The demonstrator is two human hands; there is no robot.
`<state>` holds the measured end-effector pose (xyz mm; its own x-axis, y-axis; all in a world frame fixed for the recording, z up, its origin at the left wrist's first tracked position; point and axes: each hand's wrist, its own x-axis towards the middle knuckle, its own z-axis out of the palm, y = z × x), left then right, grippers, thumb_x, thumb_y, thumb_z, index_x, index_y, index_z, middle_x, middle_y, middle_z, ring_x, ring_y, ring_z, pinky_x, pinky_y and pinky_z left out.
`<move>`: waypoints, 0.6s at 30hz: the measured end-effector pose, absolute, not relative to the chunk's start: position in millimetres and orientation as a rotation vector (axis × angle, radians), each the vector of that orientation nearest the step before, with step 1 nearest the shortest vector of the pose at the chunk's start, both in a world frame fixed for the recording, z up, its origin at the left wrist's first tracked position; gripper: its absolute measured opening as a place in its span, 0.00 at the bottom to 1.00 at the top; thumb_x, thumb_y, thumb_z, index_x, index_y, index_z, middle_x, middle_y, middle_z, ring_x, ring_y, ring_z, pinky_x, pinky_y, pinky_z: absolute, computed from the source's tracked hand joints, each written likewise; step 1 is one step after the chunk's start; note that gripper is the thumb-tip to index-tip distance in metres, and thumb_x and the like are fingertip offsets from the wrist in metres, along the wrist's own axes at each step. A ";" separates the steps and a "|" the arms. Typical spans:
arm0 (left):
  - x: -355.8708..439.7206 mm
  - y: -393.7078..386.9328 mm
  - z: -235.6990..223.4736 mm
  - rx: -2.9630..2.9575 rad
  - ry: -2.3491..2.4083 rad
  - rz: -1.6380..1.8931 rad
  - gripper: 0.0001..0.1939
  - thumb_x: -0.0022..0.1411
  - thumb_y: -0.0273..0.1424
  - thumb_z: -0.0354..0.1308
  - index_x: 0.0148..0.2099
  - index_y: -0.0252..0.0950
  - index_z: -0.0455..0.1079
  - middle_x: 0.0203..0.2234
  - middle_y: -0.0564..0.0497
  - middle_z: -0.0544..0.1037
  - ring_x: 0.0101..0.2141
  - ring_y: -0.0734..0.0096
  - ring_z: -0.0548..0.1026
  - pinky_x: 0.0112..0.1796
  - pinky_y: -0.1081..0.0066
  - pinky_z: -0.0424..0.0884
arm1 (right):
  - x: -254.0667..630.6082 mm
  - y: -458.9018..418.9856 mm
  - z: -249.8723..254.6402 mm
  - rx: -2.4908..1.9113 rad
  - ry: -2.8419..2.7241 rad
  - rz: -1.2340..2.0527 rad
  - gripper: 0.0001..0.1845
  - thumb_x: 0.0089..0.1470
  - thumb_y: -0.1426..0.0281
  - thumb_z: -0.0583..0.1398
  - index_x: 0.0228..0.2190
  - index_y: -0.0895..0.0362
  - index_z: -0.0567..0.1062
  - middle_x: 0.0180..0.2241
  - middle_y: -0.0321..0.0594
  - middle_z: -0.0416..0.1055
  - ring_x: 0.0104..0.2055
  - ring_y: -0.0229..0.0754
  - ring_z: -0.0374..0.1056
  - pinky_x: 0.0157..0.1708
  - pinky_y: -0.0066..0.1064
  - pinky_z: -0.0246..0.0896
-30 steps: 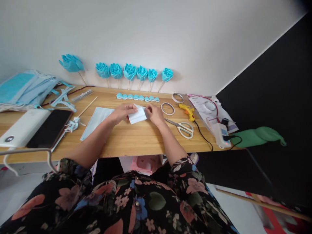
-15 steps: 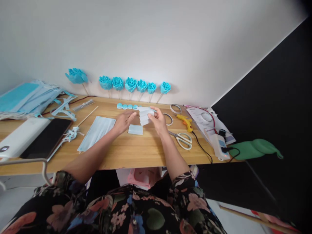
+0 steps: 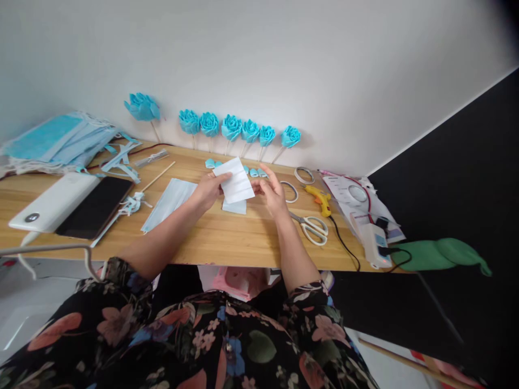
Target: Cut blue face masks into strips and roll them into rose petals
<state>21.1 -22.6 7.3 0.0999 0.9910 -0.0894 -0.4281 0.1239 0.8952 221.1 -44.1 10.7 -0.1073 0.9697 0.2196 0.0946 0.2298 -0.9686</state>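
A creased white piece of face-mask fabric [image 3: 237, 186] is held up over the table, its left edge pinched between the thumb and fingers of my left hand [image 3: 208, 190]. At its right edge is my right hand [image 3: 272, 193], fingers apart and index finger raised; whether a fingertip touches the edge is unclear. Below it, partly covered, lies a pale blue fabric piece [image 3: 235, 207] on the wood. Small blue rolled pieces [image 3: 254, 172] sit in a row behind, some hidden by the fabric. To the left rests a flat face mask [image 3: 169, 202].
Blue fabric flowers on sticks [image 3: 232, 128] lean against the wall. Scissors [image 3: 314, 228], a yellow glue gun [image 3: 320, 200], tape rolls [image 3: 304, 175] and a power strip [image 3: 375, 246] lie right. A mask pile [image 3: 60, 140], power bank [image 3: 54, 200] and phone [image 3: 95, 206] are left.
My left hand has taken hold of the fabric piece, which was in my right hand. The piece is spread flatter, and my right fingers have loosened. The view has shifted slightly.
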 end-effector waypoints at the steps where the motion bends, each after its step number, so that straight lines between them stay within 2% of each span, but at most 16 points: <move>1: 20.8 -22.1 7.0 0.832 0.867 1.248 0.25 0.46 0.41 0.73 0.44 0.33 0.75 0.37 0.44 0.83 0.39 0.57 0.81 0.41 0.61 0.76 | 222.5 -43.3 10.7 -1.065 -1.527 0.989 0.35 0.61 0.52 0.57 0.66 0.48 0.64 0.47 0.43 0.80 0.45 0.48 0.76 0.45 0.40 0.73; 5: 20.2 -23.3 8.7 0.783 0.860 1.230 0.22 0.47 0.38 0.73 0.43 0.33 0.75 0.34 0.45 0.83 0.36 0.59 0.81 0.38 0.63 0.77 | 225.8 -41.6 10.8 -1.073 -1.829 0.617 0.30 0.59 0.65 0.58 0.63 0.46 0.69 0.63 0.43 0.69 0.64 0.51 0.64 0.55 0.44 0.68; 7: 20.3 -24.9 11.1 0.757 0.841 1.222 0.21 0.48 0.36 0.73 0.43 0.32 0.75 0.34 0.45 0.83 0.35 0.61 0.81 0.37 0.64 0.77 | 226.1 -41.8 11.9 -1.066 -1.930 0.484 0.28 0.58 0.69 0.58 0.61 0.47 0.71 0.66 0.43 0.65 0.68 0.52 0.59 0.61 0.49 0.62; 9: 20.6 -26.6 13.6 0.742 0.827 1.209 0.20 0.48 0.35 0.72 0.42 0.32 0.76 0.34 0.45 0.84 0.34 0.62 0.81 0.37 0.65 0.77 | 225.6 -42.1 13.3 -1.065 -1.997 0.403 0.22 0.58 0.71 0.58 0.54 0.48 0.77 0.65 0.43 0.66 0.68 0.52 0.58 0.66 0.51 0.55; 11: 21.0 -28.0 15.3 0.745 0.837 1.204 0.18 0.48 0.35 0.72 0.41 0.32 0.76 0.32 0.45 0.84 0.32 0.63 0.80 0.35 0.66 0.77 | 224.9 -42.3 14.6 -1.065 -2.011 0.391 0.12 0.59 0.70 0.59 0.43 0.48 0.80 0.61 0.43 0.69 0.66 0.52 0.61 0.68 0.52 0.51; 13: 21.7 -29.3 15.8 0.796 0.885 1.206 0.17 0.47 0.36 0.72 0.38 0.32 0.77 0.29 0.46 0.83 0.29 0.65 0.79 0.31 0.69 0.75 | 224.1 -42.8 15.6 -1.053 -1.971 0.447 0.06 0.60 0.66 0.61 0.36 0.49 0.80 0.57 0.43 0.72 0.64 0.51 0.63 0.67 0.51 0.52; 18: 25.7 -34.0 13.2 1.102 0.941 1.070 0.13 0.43 0.34 0.68 0.32 0.34 0.78 0.22 0.48 0.80 0.24 0.67 0.76 0.23 0.72 0.66 | 221.1 -46.0 17.6 -1.030 -1.745 0.609 0.15 0.61 0.55 0.60 0.30 0.52 0.75 0.54 0.44 0.75 0.61 0.49 0.67 0.64 0.45 0.57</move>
